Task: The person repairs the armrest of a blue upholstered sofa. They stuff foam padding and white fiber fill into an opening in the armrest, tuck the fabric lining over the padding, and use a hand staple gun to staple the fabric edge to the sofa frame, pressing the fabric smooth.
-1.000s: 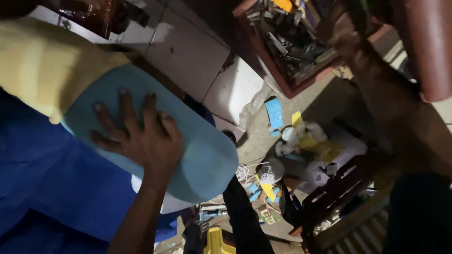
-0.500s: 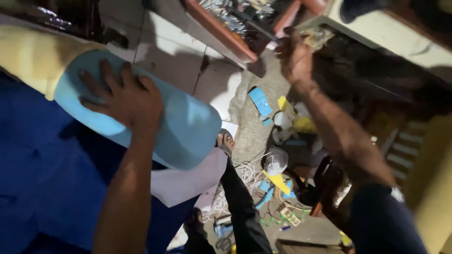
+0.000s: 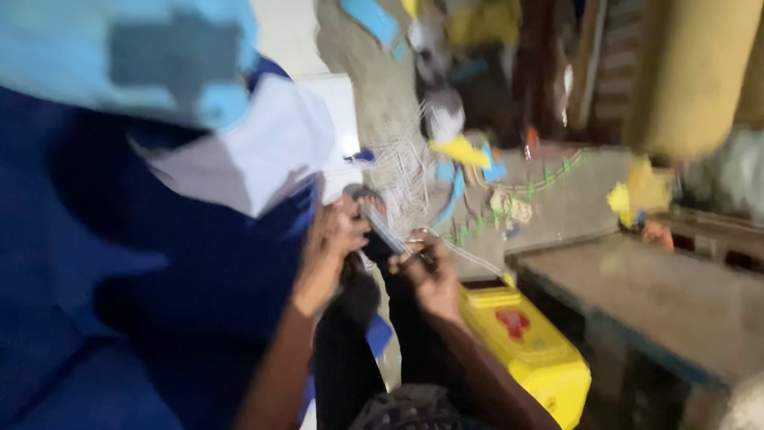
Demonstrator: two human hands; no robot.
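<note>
Grey, thin, rod-like tool sits in both hands' grip, left hand and right hand.

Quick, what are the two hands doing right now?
Left hand: closed around the upper end of a thin grey strip.
Right hand: closed, pinching the strip's lower end; the picture is blurry.

I see a grey concrete floor, blurred. On it: loose coil of pale wire, 1 yellow-and-blue scrap, small bits of litter, 1 yellow plastic case with a red mark on its lid. Just beside the case stands 1 worn bench, dusty top, blue edge.
</note>
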